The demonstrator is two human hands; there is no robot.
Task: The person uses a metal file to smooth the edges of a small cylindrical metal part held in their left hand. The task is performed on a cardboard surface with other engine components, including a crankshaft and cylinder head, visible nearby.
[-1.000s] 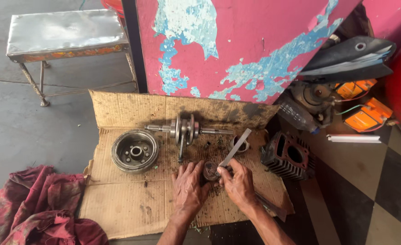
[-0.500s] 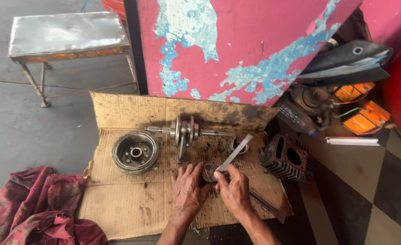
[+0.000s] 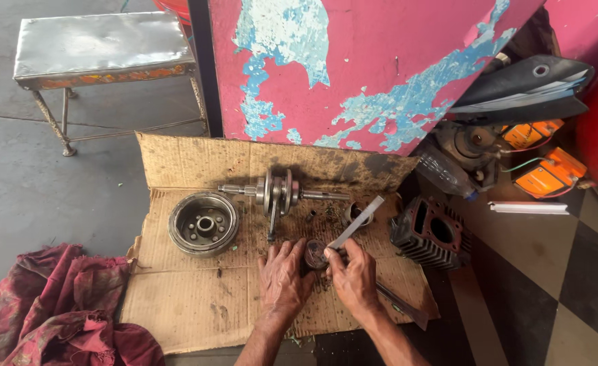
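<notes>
My left hand rests on the cardboard sheet and steadies a small round dark engine part, probably a piston, with its fingertips. My right hand grips a flat grey metal blade whose tip lies on that round part while the blade slants up to the right. Just beyond the hands lies a crankshaft with its connecting rod. A round flywheel rotor sits to the left, and a small ring-shaped part lies behind the blade.
A finned black engine cylinder stands at the right of the cardboard. A red rag lies at lower left. A metal stool stands at upper left, a peeling pink panel rises behind, and orange batteries sit at right.
The blade in my right hand has shifted slightly back and forth over the round part. My left hand stays in place on it.
</notes>
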